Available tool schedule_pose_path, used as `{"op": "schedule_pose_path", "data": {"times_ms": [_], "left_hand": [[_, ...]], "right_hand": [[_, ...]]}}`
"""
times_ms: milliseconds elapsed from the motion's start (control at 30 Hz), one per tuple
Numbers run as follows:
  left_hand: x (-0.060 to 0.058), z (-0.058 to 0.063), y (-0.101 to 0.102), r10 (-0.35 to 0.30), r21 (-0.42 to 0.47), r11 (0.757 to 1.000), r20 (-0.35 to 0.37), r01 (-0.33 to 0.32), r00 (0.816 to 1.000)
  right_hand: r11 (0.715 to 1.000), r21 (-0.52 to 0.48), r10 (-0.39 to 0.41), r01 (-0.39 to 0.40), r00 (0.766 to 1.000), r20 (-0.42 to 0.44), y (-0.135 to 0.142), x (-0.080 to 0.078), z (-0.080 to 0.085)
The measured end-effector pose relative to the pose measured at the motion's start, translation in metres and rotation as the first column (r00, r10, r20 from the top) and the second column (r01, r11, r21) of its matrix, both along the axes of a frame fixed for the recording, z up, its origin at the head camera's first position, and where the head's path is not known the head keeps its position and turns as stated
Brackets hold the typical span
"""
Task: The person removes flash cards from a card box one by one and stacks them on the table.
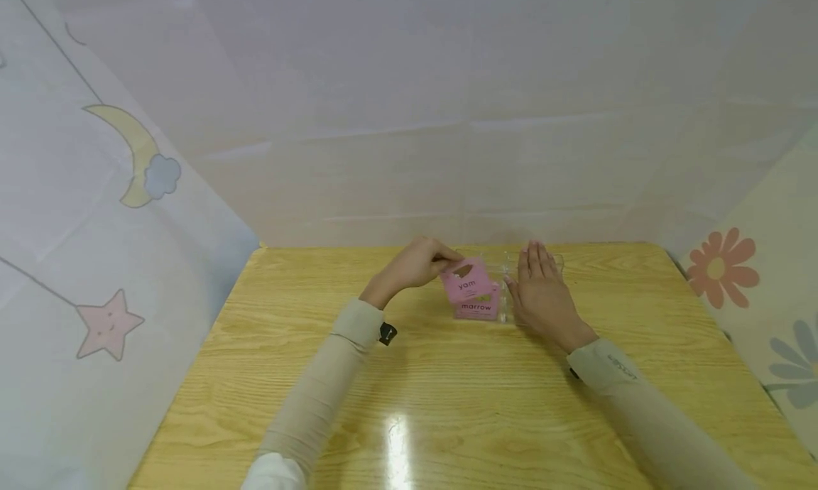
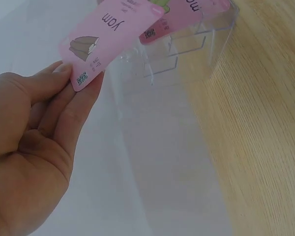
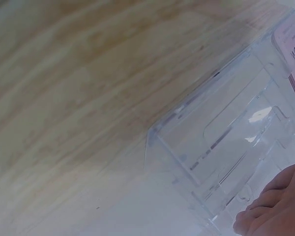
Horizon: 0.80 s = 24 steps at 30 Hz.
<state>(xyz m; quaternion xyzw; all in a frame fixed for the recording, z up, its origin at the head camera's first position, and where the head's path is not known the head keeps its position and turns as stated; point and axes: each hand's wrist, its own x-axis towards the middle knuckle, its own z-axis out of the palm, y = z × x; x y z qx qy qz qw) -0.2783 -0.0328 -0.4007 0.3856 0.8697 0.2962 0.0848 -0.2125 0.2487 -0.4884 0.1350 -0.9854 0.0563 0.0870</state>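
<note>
My left hand [image 1: 417, 264] pinches a pink card labelled "yam" [image 1: 468, 280] by its corner, thumb on the printed face. In the left wrist view the yam card [image 2: 108, 37] shows a brown root drawing and a small code square. Partly behind and below it is a pink "marrow" card [image 1: 478, 307], sitting in a clear plastic holder [image 3: 226, 152]. The right wrist view shows a stack edge under the marrow card [image 3: 292, 46]. With fingers straight, my right hand [image 1: 543, 295] rests on the right part of that clear holder.
The holder stands near the back edge of a wooden table [image 1: 415, 405], close to a pale wall sheet [image 1: 415, 177]. Printed side walls flank the table, one with a moon [image 1: 137, 156] and star, the other with flowers [image 1: 722, 266].
</note>
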Motion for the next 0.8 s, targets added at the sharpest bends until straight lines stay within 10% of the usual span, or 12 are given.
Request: {"op": "schedule_pose_path", "data": {"times_ms": [800], "left_hand": [[-0.013,-0.009,-0.056,0.012,-0.076,0.997,0.127,-0.002,0.992]], "right_hand": [[1.000,0.013,0.010,-0.010,1.000,0.002,-0.001,-0.001,-0.004]]}}
